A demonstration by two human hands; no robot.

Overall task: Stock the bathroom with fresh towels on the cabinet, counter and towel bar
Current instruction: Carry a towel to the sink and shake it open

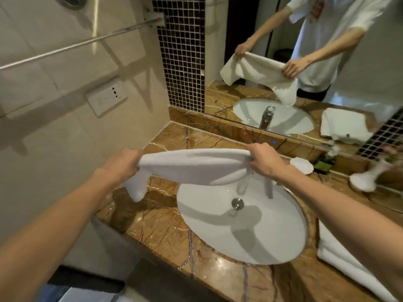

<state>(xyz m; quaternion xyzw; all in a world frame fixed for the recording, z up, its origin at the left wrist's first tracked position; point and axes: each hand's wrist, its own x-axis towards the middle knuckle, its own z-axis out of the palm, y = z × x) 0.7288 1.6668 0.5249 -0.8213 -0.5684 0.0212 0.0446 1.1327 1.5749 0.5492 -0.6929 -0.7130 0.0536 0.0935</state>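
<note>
A: Where is our towel?
B: Above the sink, left hand and right hand each gripping an end, long axis hand to hand; the towel bar lies up-left, nearer our left.

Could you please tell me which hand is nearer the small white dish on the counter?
Right. The right hand is just beside the dish; the left hand grips the far end of the towel.

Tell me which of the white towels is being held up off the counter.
The towel stretched between the left hand and right hand above the sink. The other one, the folded towel, lies flat on the counter to the sink's right.
</note>
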